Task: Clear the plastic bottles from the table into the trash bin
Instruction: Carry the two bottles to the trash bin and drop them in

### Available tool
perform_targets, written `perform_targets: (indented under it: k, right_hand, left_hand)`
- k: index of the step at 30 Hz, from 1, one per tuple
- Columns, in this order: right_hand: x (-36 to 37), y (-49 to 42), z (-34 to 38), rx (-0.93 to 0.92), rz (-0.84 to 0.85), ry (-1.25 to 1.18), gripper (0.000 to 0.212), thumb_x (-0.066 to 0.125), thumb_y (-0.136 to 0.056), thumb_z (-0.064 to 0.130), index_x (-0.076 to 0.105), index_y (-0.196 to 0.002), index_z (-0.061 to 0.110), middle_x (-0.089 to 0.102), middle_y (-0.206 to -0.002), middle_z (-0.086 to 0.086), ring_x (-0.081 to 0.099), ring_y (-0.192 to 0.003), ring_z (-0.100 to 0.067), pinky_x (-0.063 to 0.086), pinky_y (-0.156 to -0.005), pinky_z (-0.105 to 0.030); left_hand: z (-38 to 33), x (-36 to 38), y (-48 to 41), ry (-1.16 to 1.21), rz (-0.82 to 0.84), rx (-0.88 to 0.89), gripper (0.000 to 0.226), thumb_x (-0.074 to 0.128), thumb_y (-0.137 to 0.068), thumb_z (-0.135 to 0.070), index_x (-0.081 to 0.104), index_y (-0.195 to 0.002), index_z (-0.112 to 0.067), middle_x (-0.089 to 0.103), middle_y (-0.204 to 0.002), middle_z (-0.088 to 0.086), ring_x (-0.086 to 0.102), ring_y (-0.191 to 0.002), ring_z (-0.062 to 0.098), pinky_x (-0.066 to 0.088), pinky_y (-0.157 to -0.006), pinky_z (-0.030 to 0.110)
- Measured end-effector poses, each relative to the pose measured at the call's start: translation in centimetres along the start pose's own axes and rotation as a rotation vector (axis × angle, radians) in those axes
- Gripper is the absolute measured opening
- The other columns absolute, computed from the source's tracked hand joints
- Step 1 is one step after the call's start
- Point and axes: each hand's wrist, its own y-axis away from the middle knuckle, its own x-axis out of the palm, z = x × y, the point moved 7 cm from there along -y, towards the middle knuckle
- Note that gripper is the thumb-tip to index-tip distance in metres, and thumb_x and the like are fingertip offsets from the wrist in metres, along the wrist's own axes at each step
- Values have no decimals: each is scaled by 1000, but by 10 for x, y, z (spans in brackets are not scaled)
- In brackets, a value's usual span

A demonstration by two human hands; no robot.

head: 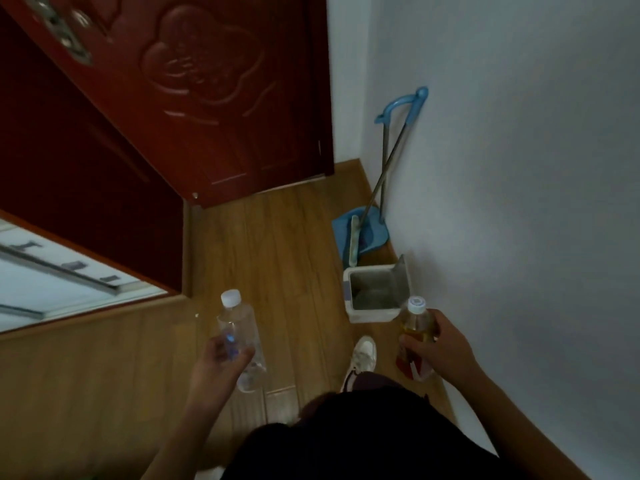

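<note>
My left hand (221, 358) grips a clear plastic bottle (239, 327) with a white cap, held upright over the wooden floor. In my right hand (438, 344) is a second bottle (417, 322), yellowish with a white cap and a red label at its base. It sits just right of and in front of the white trash bin (353, 289), which stands open against the wall with its lid tipped back. Something pale lies in the bin's bottom.
A blue dustpan and broom (367, 233) lean on the white wall behind the bin. A dark red door (214, 98) stands to the far left, with a light doorway (52, 271) beside it. My white shoe (362, 358) is on the floor below the bin.
</note>
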Motion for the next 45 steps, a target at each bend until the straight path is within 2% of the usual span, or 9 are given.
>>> perform_targets:
  k: [3,7,12,14,22,25,31,36,45]
  right_hand:
    - [7,-45,57,-86,43,-26,61,83,-73,41,53,-125,27,65,-110,7,62,-100,-14,48,-83,-28]
    - [1,-90,129,-189,65,-96,55,83,-72,39,50,-116,37,59,-103,22,56,-93,3,43,-79,-20]
    - [-17,-134,168,-166,-47,-185,55,82,-72,41,52,-118,35,62,-108,16,59,-99,-5,48,-89,-29]
    - [-19,-146,167,-118,-101,-205,57,83,-72,39,52,-119,31,63,-110,9,62,-101,-11,49,-89,-30]
    - [-2,-143,141,262,-445,-380,58,80,-69,48,55,-118,30,66,-100,7,62,-87,-8,46,-68,-23]
    - [23,-127,136,400,-563,-448,63,77,-65,56,54,-117,29,65,-98,7,63,-86,-12,52,-72,-30]
    - [77,-92,127,630,-720,-562,47,81,-69,46,53,-102,27,59,-83,14,58,-74,-11,41,-60,-25]
    - [111,-95,107,714,-747,-687,72,82,-70,47,46,-126,21,62,-104,9,64,-92,-13,56,-77,-33]
    - [169,-185,0,692,-842,-930,55,80,-77,34,47,-122,30,63,-108,12,65,-92,-2,51,-53,-12]
  left_hand:
    - [-34,-9,-42,-13,2,25,47,78,-82,-38,59,-119,-17,70,-107,-1,67,-92,14,51,-71,27]
    - [-83,-17,-97,-42,46,77,60,75,-73,-63,60,-120,-29,72,-111,-3,71,-99,17,59,-85,48]
    - [-160,-3,-169,-56,89,151,54,79,-70,-55,63,-110,-23,70,-104,-3,69,-95,17,56,-83,40]
    - [-187,12,-204,-84,167,178,36,80,-76,-46,63,-103,-29,70,-100,-7,68,-95,15,55,-85,40]
    - [-300,92,-329,-293,569,406,48,82,-80,-25,62,-122,-17,69,-113,3,67,-102,20,54,-75,31]
    - [-328,123,-347,-412,722,472,49,78,-84,-22,58,-128,-15,66,-115,4,65,-97,16,50,-69,26]
    - [-328,183,-348,-609,1005,452,69,76,-84,-30,41,-144,-33,57,-130,0,60,-111,20,59,-76,39]
    - [-296,227,-321,-758,1113,499,52,76,-83,-31,45,-124,-38,56,-119,-7,59,-113,22,59,-78,43]
    - [-183,345,-341,-826,1161,548,63,75,-81,-42,47,-136,-30,51,-104,-25,53,-98,-4,43,-68,19]
